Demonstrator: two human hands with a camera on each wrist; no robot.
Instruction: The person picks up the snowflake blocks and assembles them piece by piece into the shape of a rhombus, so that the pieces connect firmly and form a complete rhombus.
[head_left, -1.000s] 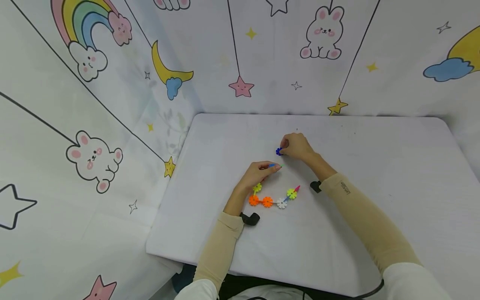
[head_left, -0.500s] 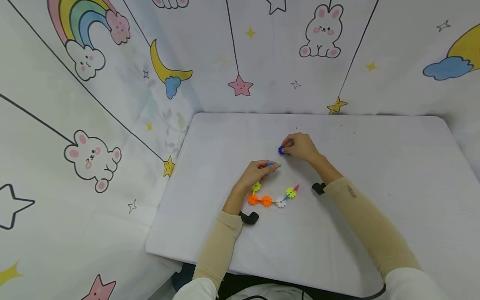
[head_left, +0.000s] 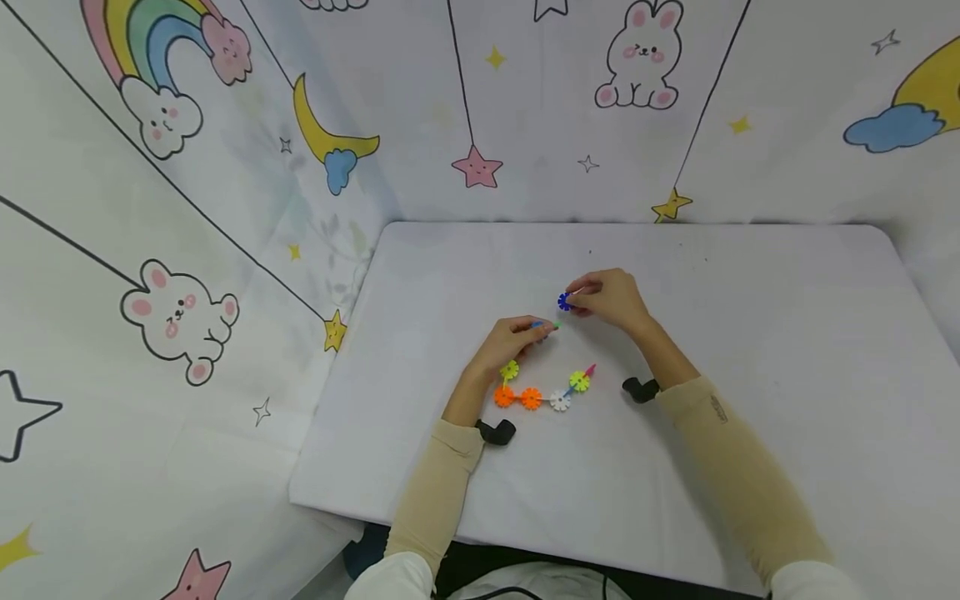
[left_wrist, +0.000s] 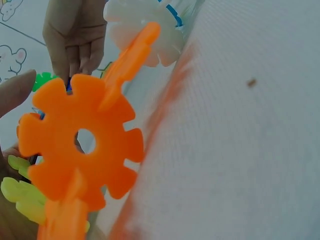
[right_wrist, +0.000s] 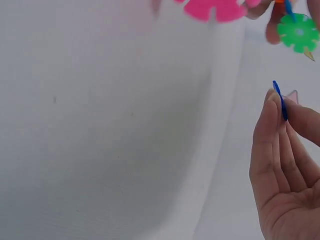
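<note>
My right hand (head_left: 617, 298) pinches a dark blue notched plastic disc (head_left: 564, 302) between thumb and fingers; the disc appears edge-on in the right wrist view. Just left and nearer, my left hand (head_left: 508, 343) grips one end of a curved chain of interlocking snowflake discs. At its fingertips show a blue disc (head_left: 537, 324) and a green disc (right_wrist: 299, 32). The chain continues through yellow-green, orange (head_left: 531, 398) and white (head_left: 559, 401) discs to another yellow-green disc (head_left: 579, 381) and a pink disc (head_left: 590, 370). A small gap separates the dark blue disc from the green one. Left fingers hide part of the chain.
A white-covered table (head_left: 780, 350) lies under both hands. Behind it and at the left hangs a white cloth (head_left: 420, 100) with cartoon prints. Black wrist mounts (head_left: 497, 432) sit at both wrists.
My right hand has shifted slightly right with the dark blue disc, and its fingers have spread a little. The left hand and chain stay nearly still; the head view has tilted slightly.
</note>
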